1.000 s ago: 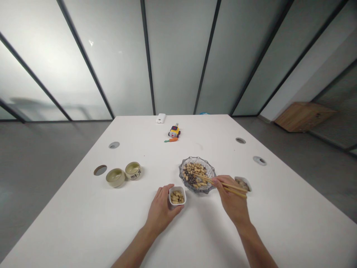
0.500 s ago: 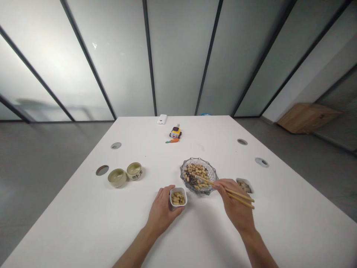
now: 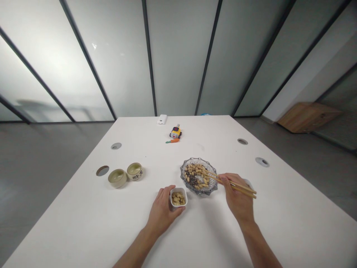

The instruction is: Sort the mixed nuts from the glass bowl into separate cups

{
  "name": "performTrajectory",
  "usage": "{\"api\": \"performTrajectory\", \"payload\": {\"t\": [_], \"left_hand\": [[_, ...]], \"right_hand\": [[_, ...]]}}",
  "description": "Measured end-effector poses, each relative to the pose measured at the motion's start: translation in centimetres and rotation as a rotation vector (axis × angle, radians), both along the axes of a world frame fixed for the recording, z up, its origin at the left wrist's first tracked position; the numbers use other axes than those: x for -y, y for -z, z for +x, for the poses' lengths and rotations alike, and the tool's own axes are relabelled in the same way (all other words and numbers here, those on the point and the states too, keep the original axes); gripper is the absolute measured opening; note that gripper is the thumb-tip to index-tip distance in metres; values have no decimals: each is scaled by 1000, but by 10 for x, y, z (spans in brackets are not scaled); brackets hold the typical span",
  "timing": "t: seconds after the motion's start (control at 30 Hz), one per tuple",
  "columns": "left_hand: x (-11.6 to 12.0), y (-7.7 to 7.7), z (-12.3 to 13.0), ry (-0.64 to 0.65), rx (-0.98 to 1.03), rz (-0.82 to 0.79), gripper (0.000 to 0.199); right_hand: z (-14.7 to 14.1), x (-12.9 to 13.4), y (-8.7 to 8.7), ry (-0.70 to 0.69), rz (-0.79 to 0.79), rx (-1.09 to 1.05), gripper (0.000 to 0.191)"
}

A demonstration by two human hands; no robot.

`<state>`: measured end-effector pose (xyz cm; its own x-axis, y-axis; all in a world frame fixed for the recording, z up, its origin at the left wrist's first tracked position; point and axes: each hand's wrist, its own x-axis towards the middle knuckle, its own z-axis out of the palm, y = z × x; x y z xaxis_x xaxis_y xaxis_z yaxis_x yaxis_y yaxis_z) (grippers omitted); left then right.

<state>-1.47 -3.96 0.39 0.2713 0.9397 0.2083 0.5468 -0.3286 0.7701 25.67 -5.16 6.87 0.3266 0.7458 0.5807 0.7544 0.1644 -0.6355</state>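
Note:
Fingers and thumb of my left hand [image 3: 165,209] grip a small white square cup [image 3: 179,206] of peanuts on the table. My right hand [image 3: 237,195] holds a pair of wooden chopsticks [image 3: 242,188], their tips over the peanuts inside a clear glass bowl [image 3: 214,178]. Peanuts and small dark seeds lie mixed in that bowl, just beyond the cup. Whether the tips pinch a peanut is too small to tell. Another white container [image 3: 248,183] is mostly hidden behind my right hand.
Two greenish cups [image 3: 117,178] [image 3: 135,171] stand at the left of the white table [image 3: 145,141]. Farther back are an orange toy carrot [image 3: 173,141], a yellow toy car [image 3: 175,132] and a white object [image 3: 162,119]. Round holes [image 3: 102,171] open near both sides.
My right hand has moved slightly up and to the right with the chopsticks, whose tips are now farther right in the bowl. It covers more of the right container. My left hand is unmoved.

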Motion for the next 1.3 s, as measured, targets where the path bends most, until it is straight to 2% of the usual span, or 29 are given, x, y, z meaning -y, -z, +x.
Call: {"api": "performTrajectory", "payload": {"t": [0.2, 0.43, 0.53, 0.63, 0.73, 0.8, 0.9, 0.97, 1.13, 1.3], "left_hand": [[0, -1, 0, 2, -4, -9, 61], [0, -1, 0, 10, 18, -21, 59], [0, -1, 0, 10, 16, -38, 59], [0, -2, 0, 2, 9, -42, 61], [0, -3, 0, 2, -4, -17, 61], [-1, -3, 0, 2, -11, 7, 61], [-1, -3, 0, -6, -19, 22, 61], [-1, -2, 0, -7, -21, 11, 61], [0, -2, 0, 1, -5, -18, 62], [0, -3, 0, 4, 1, -22, 61]], "right_hand": [[0, -4, 13, -25, -18, -30, 45], [5, -3, 12, 12, -39, -63, 48], [2, 4, 6, -22, -38, -252, 42], [-5, 13, -4, -142, -59, -386, 37], [-11, 20, -14, -211, -71, -262, 36], [-11, 20, -16, -180, -9, -138, 35], [-4, 14, -9, -117, 93, 33, 31], [1, 8, 1, -129, 102, 97, 29], [6, -1, 23, -200, 44, 88, 25], [5, -4, 27, -238, 40, 62, 24]]}}
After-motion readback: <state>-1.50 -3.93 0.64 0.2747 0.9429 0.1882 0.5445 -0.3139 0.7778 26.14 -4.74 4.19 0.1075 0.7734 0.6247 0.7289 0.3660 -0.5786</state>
